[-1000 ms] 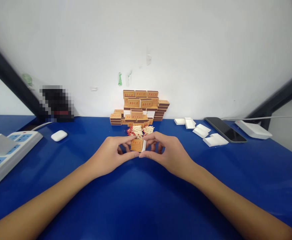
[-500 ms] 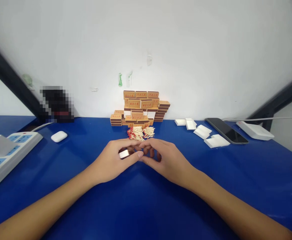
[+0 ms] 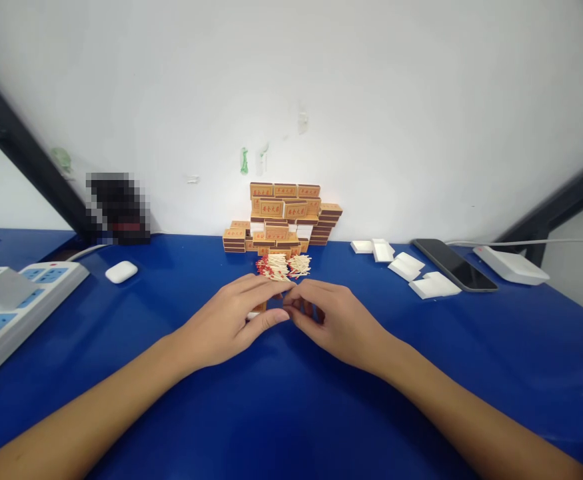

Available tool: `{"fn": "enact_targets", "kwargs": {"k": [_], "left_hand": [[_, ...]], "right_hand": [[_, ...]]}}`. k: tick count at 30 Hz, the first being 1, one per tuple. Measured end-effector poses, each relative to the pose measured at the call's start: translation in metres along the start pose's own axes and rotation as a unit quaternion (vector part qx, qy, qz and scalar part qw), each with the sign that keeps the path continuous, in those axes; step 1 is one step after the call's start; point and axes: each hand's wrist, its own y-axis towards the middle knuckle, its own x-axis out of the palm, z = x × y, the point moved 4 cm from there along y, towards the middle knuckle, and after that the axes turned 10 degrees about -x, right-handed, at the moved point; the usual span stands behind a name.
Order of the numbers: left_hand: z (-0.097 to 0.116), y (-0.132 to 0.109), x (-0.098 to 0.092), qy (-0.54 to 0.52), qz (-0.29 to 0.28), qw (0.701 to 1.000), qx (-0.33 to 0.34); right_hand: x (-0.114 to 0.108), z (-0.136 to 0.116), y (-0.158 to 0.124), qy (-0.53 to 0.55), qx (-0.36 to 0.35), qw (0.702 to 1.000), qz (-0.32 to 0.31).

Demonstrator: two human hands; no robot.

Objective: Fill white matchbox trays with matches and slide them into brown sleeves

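My left hand (image 3: 244,317) is closed round a matchbox (image 3: 257,311). Only a bit of its orange face and white end shows between thumb and fingers. Beside it my right hand (image 3: 328,317) has its fingers curled, their tips close to those of the left; whatever they pinch is hidden. Just beyond both hands lies a heap of red-tipped matches (image 3: 272,267), with a smaller pile of matches (image 3: 300,265) to its right. Behind the matches, orange matchboxes (image 3: 285,209) are stacked against the wall.
White matchbox trays (image 3: 405,265) lie at the right, near a dark phone (image 3: 454,265) and a white flat device (image 3: 511,264). To the left are a white earbud case (image 3: 121,271) and a power strip (image 3: 46,293). The tabletop (image 3: 281,413) is blue.
In my left hand the matchbox has turned, so its white end shows less and its orange face shows. My right fingers have curled in a little. The whole view has shifted slightly.
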Motion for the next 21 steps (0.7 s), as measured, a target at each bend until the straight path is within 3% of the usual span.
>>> {"fn": "enact_targets", "kwargs": {"k": [5, 10, 12, 16, 21], "left_hand": [[-0.008, 0.001, -0.002, -0.020, 0.034, 0.999, 0.000], [-0.028, 0.006, -0.023, 0.028, 0.094, 0.995, -0.023], [-0.042, 0.008, -0.035, 0.058, 0.117, 0.990, -0.058], [-0.079, 0.010, -0.052, 0.129, 0.160, 0.959, -0.194], [-0.102, 0.007, -0.052, 0.185, 0.097, 0.945, -0.253]], "right_hand": [[0.000, -0.002, 0.001, -0.004, 0.018, 1.000, -0.021], [0.000, -0.003, 0.002, -0.008, 0.030, 0.999, -0.033], [0.000, -0.002, 0.001, -0.010, 0.034, 0.999, -0.038], [0.000, -0.004, 0.001, -0.017, 0.029, 0.998, -0.053], [-0.004, -0.005, 0.001, -0.024, 0.029, 0.998, -0.048]]}}
